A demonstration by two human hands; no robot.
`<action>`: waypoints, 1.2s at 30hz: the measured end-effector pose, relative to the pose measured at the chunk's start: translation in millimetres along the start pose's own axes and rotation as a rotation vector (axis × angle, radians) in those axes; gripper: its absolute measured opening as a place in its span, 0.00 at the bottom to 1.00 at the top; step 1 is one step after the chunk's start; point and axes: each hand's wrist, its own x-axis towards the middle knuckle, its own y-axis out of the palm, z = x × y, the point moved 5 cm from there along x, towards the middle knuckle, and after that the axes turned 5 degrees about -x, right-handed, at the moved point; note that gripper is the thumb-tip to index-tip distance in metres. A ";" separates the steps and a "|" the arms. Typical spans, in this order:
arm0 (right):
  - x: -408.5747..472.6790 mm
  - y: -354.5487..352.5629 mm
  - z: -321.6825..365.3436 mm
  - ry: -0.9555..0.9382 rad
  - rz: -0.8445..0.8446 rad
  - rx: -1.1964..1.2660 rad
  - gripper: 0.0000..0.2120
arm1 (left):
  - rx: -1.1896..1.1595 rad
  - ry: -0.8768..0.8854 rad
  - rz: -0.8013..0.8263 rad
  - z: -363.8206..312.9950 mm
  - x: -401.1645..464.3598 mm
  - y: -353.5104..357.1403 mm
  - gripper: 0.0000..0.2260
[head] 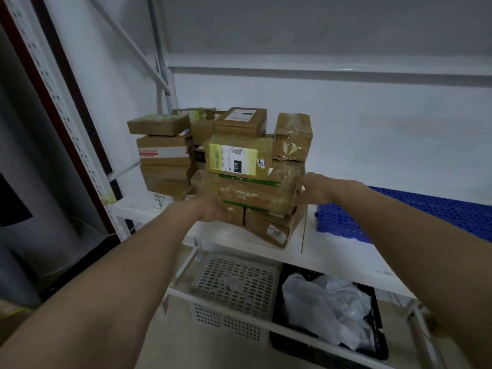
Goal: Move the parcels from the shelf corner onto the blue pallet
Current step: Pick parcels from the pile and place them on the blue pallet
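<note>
1. Evidently the left hand (213, 209) and right hand (315, 190) press opposite ends of a taped box (253, 193) in the parcel stack (226, 161) at the shelf (239, 235) corner; the fingers are hidden.
2. Stiff cardboard, probably light; glossy tape may slip, so hold the ends low.
3. The labelled box (239, 158) on top could slide off.
4. The blue pallet (399, 217) lies just right, with open room.

Below the shelf, a white perforated basket (234, 286) sits beside a black crate (374, 310) holding crumpled plastic (324, 304).
</note>
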 end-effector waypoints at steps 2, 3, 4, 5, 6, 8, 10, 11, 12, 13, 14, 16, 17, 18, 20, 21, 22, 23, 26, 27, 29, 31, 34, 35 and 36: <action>26.0 -12.1 2.5 -0.016 -0.070 0.048 0.22 | -0.063 0.000 -0.042 14.7 22.3 -16.3 0.15; 37.9 -15.8 2.9 -0.006 -0.097 0.072 0.23 | -0.096 -0.004 -0.085 21.7 33.1 -25.5 0.13; 48.6 -17.9 2.4 0.008 -0.124 0.092 0.23 | -0.154 -0.019 -0.153 29.3 43.7 -34.8 0.13; 59.0 -18.5 1.7 0.016 -0.147 0.112 0.22 | -0.247 -0.033 -0.217 36.0 52.8 -42.9 0.14; 68.1 -18.6 1.2 0.014 -0.165 0.141 0.21 | -0.360 -0.035 -0.267 40.4 61.1 -49.1 0.18; 81.4 -18.7 0.0 0.019 -0.181 0.202 0.18 | -0.588 -0.009 -0.274 42.3 74.5 -55.6 0.31; 90.2 -19.8 -1.6 0.025 -0.180 0.225 0.16 | -0.712 0.018 -0.243 38.2 83.7 -57.1 0.35; 93.9 -20.8 -2.0 0.020 -0.174 0.230 0.15 | -0.742 0.017 -0.234 36.3 86.9 -57.9 0.36; 97.4 -22.2 -1.9 0.010 -0.172 0.244 0.15 | -0.756 0.020 -0.231 34.5 90.0 -59.1 0.35; 100.8 -23.6 -2.0 0.006 -0.170 0.279 0.14 | -0.762 0.026 -0.232 32.8 92.6 -60.6 0.35; 104.5 -24.7 -2.2 0.005 -0.170 0.322 0.14 | -0.767 0.032 -0.240 31.5 95.2 -61.8 0.34; 113.6 -26.1 -4.4 0.027 -0.172 0.379 0.14 | -0.785 0.033 -0.267 29.6 99.1 -64.0 0.32; 116.6 -26.0 -5.5 0.049 -0.164 0.387 0.16 | -0.793 0.034 -0.281 28.6 100.4 -65.0 0.32; 119.6 -24.8 -5.9 0.062 -0.143 0.393 0.20 | -0.806 0.028 -0.294 28.1 101.4 -65.5 0.32; 125.1 -21.0 -4.2 0.053 -0.095 0.432 0.27 | -0.850 -0.003 -0.322 29.7 103.6 -65.8 0.37; 126.9 -19.8 -3.2 0.049 -0.088 0.456 0.29 | -0.875 -0.012 -0.330 31.0 104.1 -65.5 0.39; 127.6 -19.7 -1.9 0.045 -0.088 0.474 0.30 | -0.900 -0.011 -0.336 32.0 104.4 -65.1 0.40; 127.5 -19.8 -0.5 0.029 -0.084 0.493 0.31 | -0.923 -0.001 -0.334 32.4 104.1 -64.7 0.39; 128.5 -19.1 3.0 -0.027 -0.030 0.520 0.33 | -0.940 0.067 -0.250 27.4 100.9 -64.6 0.34; 128.4 -18.8 1.5 -0.012 -0.007 0.497 0.34 | -0.903 0.097 -0.196 23.7 97.8 -65.9 0.32; 127.3 -18.5 -5.0 0.026 0.041 0.434 0.33 | -0.818 0.174 -0.053 13.9 89.8 -68.8 0.28; 123.0 -20.9 -12.0 0.028 0.081 0.420 0.28 | -0.772 0.225 0.078 6.8 82.9 -71.4 0.25; 111.0 -27.0 -22.1 -0.001 0.112 0.473 0.26 | -0.716 0.264 0.237 -4.4 75.9 -75.0 0.22; 105.9 -28.1 -26.9 -0.008 0.117 0.512 0.26 | -0.710 0.276 0.283 -9.0 74.8 -75.7 0.22; 100.7 -28.6 -32.1 -0.011 0.124 0.555 0.27 | -0.711 0.285 0.329 -14.3 74.5 -75.5 0.23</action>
